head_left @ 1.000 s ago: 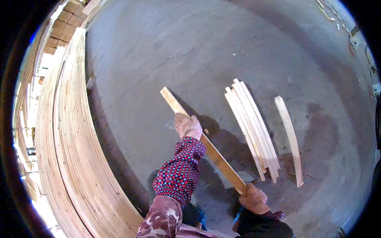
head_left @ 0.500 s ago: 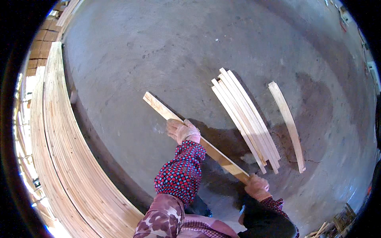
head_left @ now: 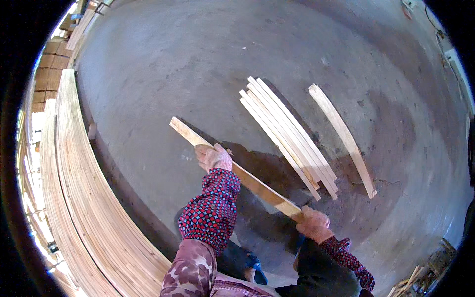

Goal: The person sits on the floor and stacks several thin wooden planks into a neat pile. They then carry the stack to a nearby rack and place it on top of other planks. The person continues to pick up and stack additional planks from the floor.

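A light wooden board (head_left: 257, 186) slants across in front of me, from upper left down to lower right. My left hand (head_left: 213, 157), in a pale glove, is closed round its upper part. At the lower right end my right hand (head_left: 313, 222), also gloved, grips the same board. To the right, several narrow wooden strips (head_left: 287, 133) lie side by side on the floor. Farther right is a single wooden strip (head_left: 343, 138), apart from the others.
A tall stack of long planks (head_left: 94, 198) runs along my left side. Behind it at the far left are stacked brown wooden blocks (head_left: 48, 72). Scrap sticks (head_left: 408, 279) lie at the lower right. The grey concrete floor (head_left: 188, 64) spreads ahead.
Both hands still hold the board. The view has shifted, so the strips, the board and my hands appear farther left, with the strips also somewhat higher.
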Available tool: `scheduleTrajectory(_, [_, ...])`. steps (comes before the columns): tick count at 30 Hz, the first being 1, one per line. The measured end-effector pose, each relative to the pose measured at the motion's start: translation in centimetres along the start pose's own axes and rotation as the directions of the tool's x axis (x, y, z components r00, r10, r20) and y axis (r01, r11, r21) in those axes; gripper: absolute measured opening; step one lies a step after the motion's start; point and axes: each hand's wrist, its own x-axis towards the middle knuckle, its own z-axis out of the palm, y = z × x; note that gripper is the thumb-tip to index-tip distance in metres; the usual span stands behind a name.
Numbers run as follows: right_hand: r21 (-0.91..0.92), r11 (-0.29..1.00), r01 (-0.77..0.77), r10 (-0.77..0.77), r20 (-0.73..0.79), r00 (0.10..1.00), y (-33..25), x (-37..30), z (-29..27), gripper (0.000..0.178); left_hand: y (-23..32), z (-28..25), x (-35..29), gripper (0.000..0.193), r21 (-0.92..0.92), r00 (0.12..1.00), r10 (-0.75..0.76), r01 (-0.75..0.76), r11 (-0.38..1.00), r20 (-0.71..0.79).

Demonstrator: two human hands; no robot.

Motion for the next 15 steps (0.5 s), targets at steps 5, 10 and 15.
scheduleTrajectory(5, [-0.085, 0.996, 0.025, -0.024, 0.020, 1.000, -0.3, 0.3, 0.5, 0.031, -2.2, 1.6, 0.3, 0.076, 0.041, 0.993, 0.053, -0.049, 0.998, -0.102])
scheduleTrajectory(10, [-0.080, 0.995, -0.063, 0.061, -0.032, 0.998, 1.2, -0.6, 2.8, 0.020, -1.0, 3.6, -0.8, 0.075, 0.179, 0.995, 0.057, -0.042, 0.983, -0.077])
scheduleTrajectory(15, [-0.245, 0.953, -0.178, 0.123, -0.226, 0.966, -8.3, -4.6, -6.9, 0.006, -1.7, 3.4, 3.7, 0.068, 0.541, 0.862, -0.012, -0.307, 0.783, 0.507])
